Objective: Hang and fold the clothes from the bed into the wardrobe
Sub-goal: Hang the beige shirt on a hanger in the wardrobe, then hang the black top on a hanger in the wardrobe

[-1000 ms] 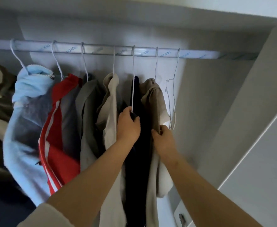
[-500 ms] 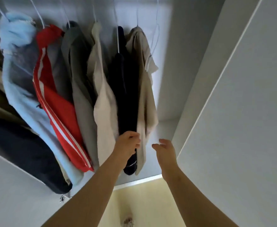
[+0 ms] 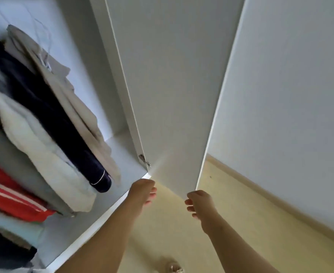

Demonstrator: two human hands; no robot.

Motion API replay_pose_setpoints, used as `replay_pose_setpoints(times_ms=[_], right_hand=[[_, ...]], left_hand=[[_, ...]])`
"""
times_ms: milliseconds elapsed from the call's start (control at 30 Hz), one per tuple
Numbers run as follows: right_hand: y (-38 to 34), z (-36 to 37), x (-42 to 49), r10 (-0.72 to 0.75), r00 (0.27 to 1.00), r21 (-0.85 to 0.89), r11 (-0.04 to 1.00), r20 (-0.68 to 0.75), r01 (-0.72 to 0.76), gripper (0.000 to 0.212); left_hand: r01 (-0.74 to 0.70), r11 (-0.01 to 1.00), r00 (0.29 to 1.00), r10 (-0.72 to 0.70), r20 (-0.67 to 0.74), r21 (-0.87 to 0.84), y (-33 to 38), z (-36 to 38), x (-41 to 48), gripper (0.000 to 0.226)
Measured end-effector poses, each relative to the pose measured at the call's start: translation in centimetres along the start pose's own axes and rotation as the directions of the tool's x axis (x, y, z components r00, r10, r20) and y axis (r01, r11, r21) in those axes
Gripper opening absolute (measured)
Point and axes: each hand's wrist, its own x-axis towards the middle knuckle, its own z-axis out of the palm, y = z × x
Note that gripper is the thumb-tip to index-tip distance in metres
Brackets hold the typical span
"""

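Clothes hang in the open wardrobe (image 3: 95, 79) at the left: a beige garment (image 3: 69, 99), a dark navy one (image 3: 49, 115), a pale cream one (image 3: 34, 140), a grey one and a red one with white stripes (image 3: 10, 196). My left hand (image 3: 142, 192) hangs over the wardrobe's front bottom corner, fingers loosely curled, holding nothing. My right hand (image 3: 200, 203) is just below the open door's lower corner, fingers loosely curled and empty. Neither hand touches the clothes.
The white wardrobe door (image 3: 174, 95) stands open between my hands and the white wall (image 3: 290, 95). A hinge (image 3: 144, 160) sits at the door's lower left. Pale yellow floor (image 3: 182, 233) lies below, with a small object (image 3: 175, 267) at the bottom edge.
My view swung down and right, away from the rail. My left hand let go of the dark garment, and both hands dropped away from the clothes toward the door's bottom.
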Motion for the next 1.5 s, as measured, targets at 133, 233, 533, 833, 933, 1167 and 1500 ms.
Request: replay_pose_setpoints(times_ms=[133,233,533,833,933,1167,1500], right_hand=[[5.4,-3.8,-5.0,0.054,0.989,0.158,0.987,-0.139,-0.031,0.007],[10.7,-5.9,-9.4,0.146,0.966,0.243,0.966,-0.214,-0.092,0.012],[25.5,-17.6,-21.5,0.336,0.819,0.571,0.821,-0.465,-0.013,0.011],[38.8,-33.9,-33.2,0.509,0.626,0.727,0.673,-0.590,0.138,0.010],[42.7,-38.8,-36.7,0.553,0.586,0.747,0.650,-0.592,0.140,0.011],[49.8,-47.6,-41.1,0.640,0.539,0.818,0.544,-0.547,0.185,0.023],[54.4,-62.4,-38.9,0.746,0.462,0.877,0.388,-0.480,0.283,0.017]], left_hand=[[-0.066,0.984,0.990,0.044,0.136,0.163,-3.1,4.1,-4.2,0.011],[-0.084,0.959,0.973,0.019,0.231,0.272,-7.3,7.1,-7.7,0.012],[-0.293,0.819,0.828,-0.040,0.560,0.493,-16.6,21.2,-19.6,0.012],[-0.478,0.681,0.660,-0.139,0.739,0.555,-26.9,39.1,-35.1,0.017],[-0.499,0.661,0.615,-0.187,0.766,0.561,-30.3,44.3,-40.3,0.017],[-0.543,0.598,0.566,-0.257,0.783,0.589,-35.5,53.0,-47.2,0.015],[-0.652,0.498,0.466,-0.330,0.821,0.571,-37.1,71.6,-50.6,0.014]])
